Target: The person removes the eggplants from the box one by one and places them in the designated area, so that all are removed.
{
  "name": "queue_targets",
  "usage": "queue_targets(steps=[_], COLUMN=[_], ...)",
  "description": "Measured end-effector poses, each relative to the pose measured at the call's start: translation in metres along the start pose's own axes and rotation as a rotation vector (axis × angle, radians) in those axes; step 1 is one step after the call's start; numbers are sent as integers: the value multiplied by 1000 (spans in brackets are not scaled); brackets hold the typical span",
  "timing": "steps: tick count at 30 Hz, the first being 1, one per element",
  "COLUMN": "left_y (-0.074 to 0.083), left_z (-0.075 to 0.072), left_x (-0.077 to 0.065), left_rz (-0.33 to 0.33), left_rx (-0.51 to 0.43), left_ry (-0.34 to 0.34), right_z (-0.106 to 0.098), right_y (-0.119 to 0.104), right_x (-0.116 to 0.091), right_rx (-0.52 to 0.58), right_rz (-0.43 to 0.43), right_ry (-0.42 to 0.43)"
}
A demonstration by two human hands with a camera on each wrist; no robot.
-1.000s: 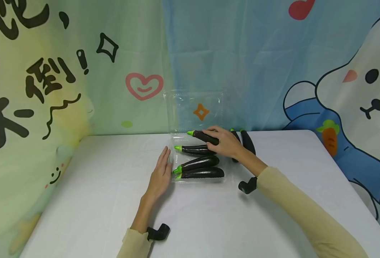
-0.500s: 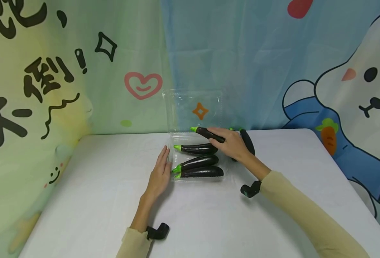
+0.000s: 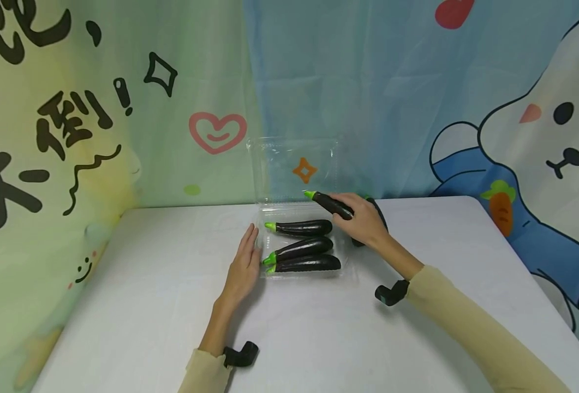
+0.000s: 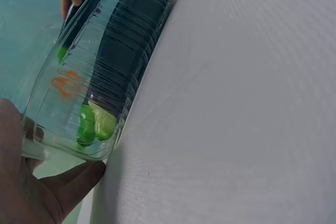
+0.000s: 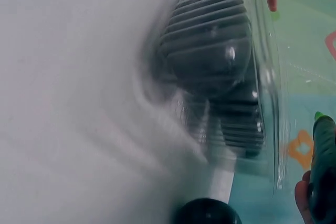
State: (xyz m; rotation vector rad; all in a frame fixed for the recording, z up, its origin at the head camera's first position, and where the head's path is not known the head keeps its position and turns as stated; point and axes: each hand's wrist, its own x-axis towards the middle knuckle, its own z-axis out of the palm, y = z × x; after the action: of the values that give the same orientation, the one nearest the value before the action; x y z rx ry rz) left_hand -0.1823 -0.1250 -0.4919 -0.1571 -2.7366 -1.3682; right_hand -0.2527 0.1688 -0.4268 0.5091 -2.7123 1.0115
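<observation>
My right hand [image 3: 360,218] grips a dark eggplant [image 3: 333,204] with a green stem end, above the back right of a clear plastic box [image 3: 301,275]. Its stem points left and away from me. Three eggplants lie crosswise in the box: a rear one [image 3: 304,227], a middle one [image 3: 305,249] and a front one [image 3: 309,263]. My left hand [image 3: 242,265], fingers straight, rests along the box's left side; in the left wrist view, its fingers [image 4: 73,184] touch the box's end.
The box's clear lid [image 3: 296,169] stands up at the back against the printed curtain [image 3: 392,82]. Right of the box lies another eggplant [image 3: 378,212], partly hidden behind my right hand. Under everything is a white table [image 3: 171,305].
My right hand has drawn the eggplant to the right, from over the box toward its back right corner. The left hand and the eggplants in the box stay put.
</observation>
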Motion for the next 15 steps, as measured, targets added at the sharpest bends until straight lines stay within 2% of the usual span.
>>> queue_targets(steps=[4,9,15], left_y=[-1,-1,-2], left_z=[0,0,0], left_x=[0,0,0], left_rz=[-3,5,-2], left_rx=[1,3,-2], left_ry=[0,-1,-7], right_z=[-7,-18,-28], right_y=[5,15,32], right_x=[-4,-12,-24], right_rx=[17,23,19], right_rz=[26,7,13], right_ry=[43,127,188])
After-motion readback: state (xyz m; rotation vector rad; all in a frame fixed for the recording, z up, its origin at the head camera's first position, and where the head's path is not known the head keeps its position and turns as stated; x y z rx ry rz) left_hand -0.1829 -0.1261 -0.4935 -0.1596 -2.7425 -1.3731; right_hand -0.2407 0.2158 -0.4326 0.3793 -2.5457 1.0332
